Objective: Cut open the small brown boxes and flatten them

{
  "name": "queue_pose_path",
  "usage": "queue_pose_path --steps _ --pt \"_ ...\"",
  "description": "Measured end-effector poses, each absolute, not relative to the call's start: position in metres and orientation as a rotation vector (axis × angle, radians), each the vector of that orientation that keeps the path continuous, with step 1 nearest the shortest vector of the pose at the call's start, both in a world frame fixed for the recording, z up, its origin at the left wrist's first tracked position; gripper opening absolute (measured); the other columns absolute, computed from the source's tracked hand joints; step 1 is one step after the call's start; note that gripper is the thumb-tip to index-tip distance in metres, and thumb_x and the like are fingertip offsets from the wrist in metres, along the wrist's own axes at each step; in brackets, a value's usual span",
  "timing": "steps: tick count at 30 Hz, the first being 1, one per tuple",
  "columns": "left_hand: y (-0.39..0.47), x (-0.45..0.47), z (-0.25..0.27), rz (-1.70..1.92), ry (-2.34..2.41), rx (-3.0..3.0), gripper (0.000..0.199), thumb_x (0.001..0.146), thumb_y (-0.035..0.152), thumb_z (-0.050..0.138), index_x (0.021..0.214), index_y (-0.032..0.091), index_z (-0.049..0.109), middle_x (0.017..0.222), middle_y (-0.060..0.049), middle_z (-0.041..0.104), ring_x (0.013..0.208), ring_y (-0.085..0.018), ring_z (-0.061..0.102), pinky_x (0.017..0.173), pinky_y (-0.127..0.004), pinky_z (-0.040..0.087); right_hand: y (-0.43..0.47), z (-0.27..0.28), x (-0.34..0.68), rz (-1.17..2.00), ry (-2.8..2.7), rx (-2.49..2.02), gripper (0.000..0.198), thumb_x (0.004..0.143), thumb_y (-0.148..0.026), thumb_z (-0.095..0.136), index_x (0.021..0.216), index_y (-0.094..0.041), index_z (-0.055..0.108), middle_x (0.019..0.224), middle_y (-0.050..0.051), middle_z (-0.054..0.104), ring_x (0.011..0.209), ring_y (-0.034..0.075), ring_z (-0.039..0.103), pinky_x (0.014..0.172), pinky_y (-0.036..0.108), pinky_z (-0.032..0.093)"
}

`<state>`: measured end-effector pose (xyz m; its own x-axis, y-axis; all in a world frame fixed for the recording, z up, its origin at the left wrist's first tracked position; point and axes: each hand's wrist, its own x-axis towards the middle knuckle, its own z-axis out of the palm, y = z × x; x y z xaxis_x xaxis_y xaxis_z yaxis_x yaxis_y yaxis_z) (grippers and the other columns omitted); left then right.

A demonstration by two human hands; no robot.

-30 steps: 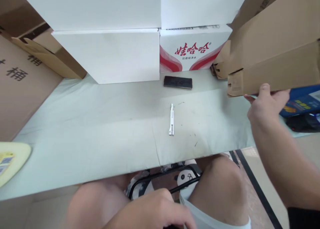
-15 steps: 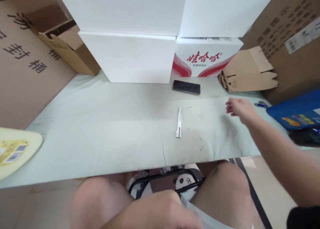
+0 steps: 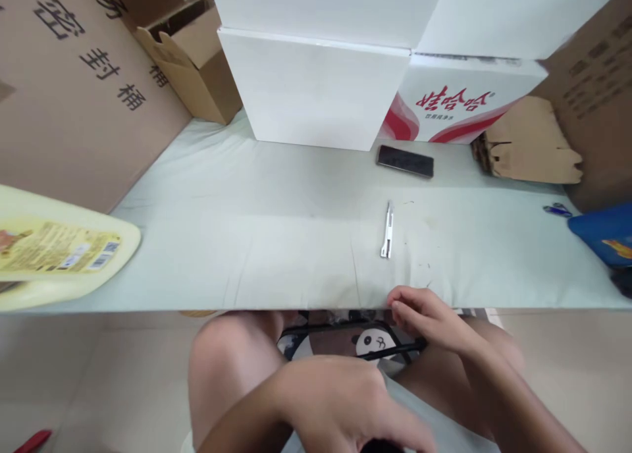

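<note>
My left hand [image 3: 340, 397] is low over my lap at the bottom of the view, its fingers curled down. A dark bit of something shows beneath them, mostly hidden by the hand and cut off by the frame. At the table's front edge is my right hand [image 3: 427, 315], loosely bent, thumb and forefinger a little apart, and I see nothing in it. Beyond it, on the cloth, lies a slim silver-white slotted tool [image 3: 388, 230] that looks like a small utility knife. Neither hand touches it.
A black phone [image 3: 405, 161] lies before stacked white boxes [image 3: 316, 91]. Flattened cardboard [image 3: 536, 153], small blue-handled item [image 3: 557, 210] and blue container [image 3: 602, 232] are at right. A pale yellow bottle [image 3: 64, 249] and brown cartons [image 3: 148, 110] stand left. Green cloth [image 3: 197, 242] covers the table.
My right hand has drawn back from the table's right side to its front edge, near my lap. My left hand stays low. The view has shifted left.
</note>
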<state>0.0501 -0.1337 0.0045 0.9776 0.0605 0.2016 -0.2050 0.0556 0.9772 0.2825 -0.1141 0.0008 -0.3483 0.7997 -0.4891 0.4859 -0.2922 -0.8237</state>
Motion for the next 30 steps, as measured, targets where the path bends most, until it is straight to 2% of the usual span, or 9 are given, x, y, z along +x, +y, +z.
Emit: queue_pose_path --steps 3,7,10,14,18,22,25,27,30 --pt "-0.125 0.042 -0.016 0.238 -0.035 1.447 0.039 0.071 0.036 0.079 0.105 0.023 0.064 0.068 0.006 0.059 0.05 -0.01 0.049 0.049 -0.021 0.04 -0.095 -0.012 0.273 1.314 -1.867 -1.594 0.033 0.099 -0.042 0.047 0.082 -0.019 0.064 0.06 0.0 0.064 0.054 0.012 0.057 0.053 0.024 0.045" --pt "-0.106 0.032 -0.042 0.222 0.039 1.326 0.046 0.071 0.042 0.079 0.111 0.021 0.067 0.083 0.001 0.067 0.068 -0.014 0.064 0.06 -0.02 0.047 -0.083 -0.034 0.26 0.866 -2.059 -1.501 0.025 0.098 -0.027 0.049 0.079 -0.02 0.063 0.06 0.0 0.064 0.052 0.012 0.06 0.052 0.024 0.046" --pt "-0.095 0.026 -0.054 0.149 0.135 1.243 0.05 0.073 0.051 0.077 0.112 0.021 0.068 0.087 -0.001 0.069 0.076 -0.017 0.069 0.064 -0.022 0.049 -0.086 -0.041 0.255 0.605 -2.239 -1.343 0.02 0.095 -0.015 0.052 0.079 -0.021 0.061 0.059 -0.002 0.06 0.05 0.011 0.057 0.051 0.024 0.044" --pt "-0.091 0.024 -0.06 0.093 0.096 1.214 0.049 0.074 0.054 0.078 0.11 0.021 0.068 0.087 -0.001 0.071 0.074 -0.015 0.068 0.064 -0.021 0.049 -0.089 -0.039 0.254 0.581 -2.226 -1.343 0.02 0.093 -0.01 0.052 0.078 -0.022 0.059 0.057 -0.002 0.055 0.048 0.011 0.053 0.049 0.025 0.041" --pt "-0.09 0.025 -0.052 0.164 0.07 1.25 0.043 0.075 0.049 0.081 0.103 0.02 0.068 0.076 0.001 0.067 0.06 -0.011 0.061 0.058 -0.017 0.046 -0.088 -0.044 0.254 0.617 -2.149 -1.41 0.021 0.093 -0.015 0.054 0.074 -0.022 0.061 0.057 -0.002 0.057 0.049 0.012 0.055 0.051 0.026 0.04" --pt "-0.094 0.028 -0.022 0.229 0.148 1.354 0.035 0.08 0.048 0.079 0.098 0.019 0.071 0.071 0.002 0.065 0.056 -0.008 0.056 0.056 -0.015 0.044 -0.091 -0.049 0.253 0.622 -2.028 -1.471 0.022 0.094 -0.023 0.056 0.074 -0.022 0.063 0.058 0.0 0.062 0.051 0.014 0.059 0.052 0.026 0.043" --pt "-0.105 0.028 0.01 0.182 0.166 1.363 0.031 0.085 0.045 0.072 0.101 0.018 0.073 0.073 0.0 0.07 0.062 -0.01 0.064 0.065 -0.017 0.051 -0.098 -0.044 0.244 0.649 -1.859 -1.518 0.028 0.1 -0.029 0.05 0.076 -0.022 0.062 0.055 0.0 0.061 0.047 0.014 0.057 0.048 0.025 0.044" --pt "-0.11 0.022 0.032 0.241 0.304 1.349 0.029 0.086 0.042 0.069 0.103 0.018 0.073 0.083 -0.003 0.075 0.076 -0.014 0.071 0.074 -0.021 0.056 -0.102 -0.035 0.233 0.702 -1.786 -1.494 0.032 0.101 -0.034 0.046 0.075 -0.022 0.062 0.053 -0.001 0.058 0.044 0.014 0.054 0.046 0.026 0.044" --pt "-0.105 0.006 0.059 0.461 0.572 1.307 0.022 0.086 0.033 0.067 0.1 0.017 0.073 0.088 -0.006 0.077 0.08 -0.016 0.072 0.075 -0.025 0.057 -0.101 -0.015 0.211 0.813 -1.776 -1.393 0.034 0.097 -0.04 0.051 0.072 -0.022 0.064 0.055 0.001 0.062 0.048 0.015 0.058 0.048 0.026 0.046"
